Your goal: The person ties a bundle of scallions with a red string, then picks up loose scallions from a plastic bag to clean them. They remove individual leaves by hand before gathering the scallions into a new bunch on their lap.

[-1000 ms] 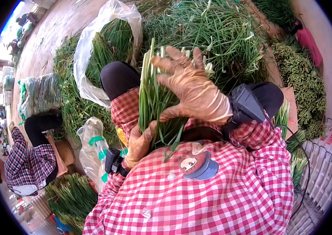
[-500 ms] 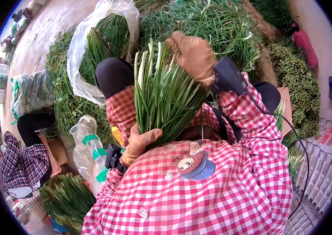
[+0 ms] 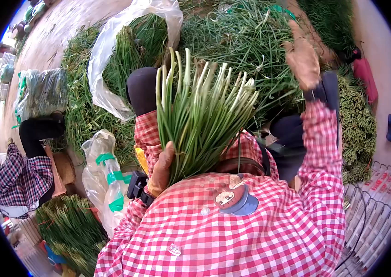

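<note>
My left hand (image 3: 161, 170), in a brown glove, is wrapped round the lower left of a fanned bunch of green stalks (image 3: 200, 115). The pale stalk ends point away from me, and the leaves rest toward my checked apron. Out to the right, my right hand (image 3: 302, 60), also gloved, is raised over the edge of the loose green pile (image 3: 237, 41). Its fingers are spread and hold nothing; the arm is blurred. Several stalks lie in an open clear plastic bag (image 3: 101, 87) beyond my knee.
A person in a checked shirt (image 3: 18, 180) sits at the left. Near them are a wrapped bundle (image 3: 43, 94), plastic with green tape (image 3: 105, 171) and a bundle of greens (image 3: 71, 231). At the right are a darker green heap (image 3: 357, 129) and wire racks (image 3: 375, 207).
My right hand has moved off the bunch, out to the right, and its fingers have opened. My left hand still holds the bunch. The view has shifted slightly.
</note>
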Tool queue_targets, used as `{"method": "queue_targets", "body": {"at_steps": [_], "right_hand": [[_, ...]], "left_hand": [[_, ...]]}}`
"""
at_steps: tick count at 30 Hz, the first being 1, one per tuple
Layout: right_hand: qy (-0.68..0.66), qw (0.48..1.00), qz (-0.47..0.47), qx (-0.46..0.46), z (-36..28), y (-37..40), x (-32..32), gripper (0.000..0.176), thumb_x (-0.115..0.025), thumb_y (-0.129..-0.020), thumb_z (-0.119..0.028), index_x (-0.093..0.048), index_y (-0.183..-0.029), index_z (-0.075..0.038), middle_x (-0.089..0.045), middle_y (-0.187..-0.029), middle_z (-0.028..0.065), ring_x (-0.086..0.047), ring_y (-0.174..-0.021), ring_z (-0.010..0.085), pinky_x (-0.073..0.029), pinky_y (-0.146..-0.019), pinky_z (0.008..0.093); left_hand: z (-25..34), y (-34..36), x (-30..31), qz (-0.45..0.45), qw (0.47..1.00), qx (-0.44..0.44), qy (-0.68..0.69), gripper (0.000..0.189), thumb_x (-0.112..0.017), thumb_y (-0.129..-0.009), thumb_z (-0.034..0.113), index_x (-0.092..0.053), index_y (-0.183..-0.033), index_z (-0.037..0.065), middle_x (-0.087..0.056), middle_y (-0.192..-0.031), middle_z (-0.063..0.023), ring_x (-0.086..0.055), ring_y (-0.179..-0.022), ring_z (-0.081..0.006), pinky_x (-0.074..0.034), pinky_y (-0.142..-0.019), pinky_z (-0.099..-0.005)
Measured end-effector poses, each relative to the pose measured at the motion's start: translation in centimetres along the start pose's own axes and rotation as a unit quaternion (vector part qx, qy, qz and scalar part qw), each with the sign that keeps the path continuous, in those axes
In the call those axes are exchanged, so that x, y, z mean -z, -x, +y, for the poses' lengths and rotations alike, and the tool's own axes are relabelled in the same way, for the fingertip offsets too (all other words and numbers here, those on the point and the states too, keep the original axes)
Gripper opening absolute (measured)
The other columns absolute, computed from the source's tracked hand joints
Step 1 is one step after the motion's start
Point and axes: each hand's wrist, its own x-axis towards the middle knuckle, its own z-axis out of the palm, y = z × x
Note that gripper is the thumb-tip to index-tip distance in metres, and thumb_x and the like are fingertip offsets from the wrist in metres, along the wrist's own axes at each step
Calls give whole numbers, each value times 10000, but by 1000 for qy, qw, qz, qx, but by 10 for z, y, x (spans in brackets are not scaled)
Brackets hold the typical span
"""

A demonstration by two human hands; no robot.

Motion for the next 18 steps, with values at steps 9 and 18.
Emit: {"method": "queue_targets", "body": {"at_steps": [9, 18], "right_hand": [[-583, 781, -221, -46, -132, 82, 75, 204, -600, -908, -225, -621, -982, -36, -665, -839, 46, -577, -618, 47, -487, -574, 193], [-453, 802, -388, -34, -156, 106, 66, 477, -693, -818, -251, -455, -1123, 30, -632, -842, 154, -620, -719, 193, -510, -651, 318]], "left_hand": [[-15, -4, 3, 8, 979, -152, -134, 408, -552, -923, 346, -576, -1148, 6, -617, -1041, -42, -582, -881, -117, -482, -786, -265], [-13, 4, -7, -40, 984, -170, -25, 337, -600, -906, 273, -602, -1104, 1, -622, -1038, -38, -583, -889, -124, -480, -792, -277]]}}
